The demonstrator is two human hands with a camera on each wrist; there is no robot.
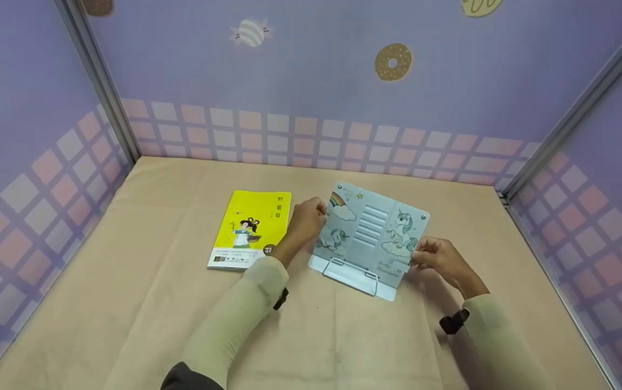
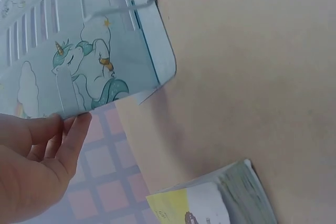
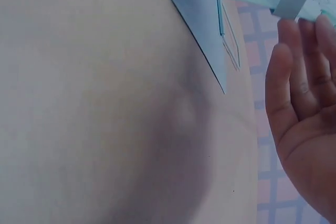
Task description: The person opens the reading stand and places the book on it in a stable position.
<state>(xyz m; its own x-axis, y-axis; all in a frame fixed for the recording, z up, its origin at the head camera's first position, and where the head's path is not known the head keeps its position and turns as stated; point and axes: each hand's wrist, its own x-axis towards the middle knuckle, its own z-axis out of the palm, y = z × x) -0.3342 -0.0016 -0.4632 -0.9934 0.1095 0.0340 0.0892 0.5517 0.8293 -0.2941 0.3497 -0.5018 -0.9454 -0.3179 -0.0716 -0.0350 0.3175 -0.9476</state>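
A light blue book stand (image 1: 368, 238) with unicorn, cloud and rainbow prints stands tilted back on the cloth. It has a slotted middle panel, a bottom ledge and a wire page holder (image 1: 350, 276) across its lower front. My left hand (image 1: 306, 219) pinches the stand's left edge between thumb and fingers, plainly seen in the left wrist view. At the lower right edge, my right hand (image 1: 441, 260) grips the stand with its fingertips, near a small folded tab (image 3: 290, 2) in the right wrist view. That hand's thumb is mostly hidden there.
Left of the stand, close by my left forearm, a yellow book (image 1: 254, 222) with a cartoon girl on its cover lies flat. A beige cloth (image 1: 181, 319) covers the table. Purple patterned panels (image 1: 316, 70) with metal corner posts (image 1: 99, 81) enclose its back and sides.
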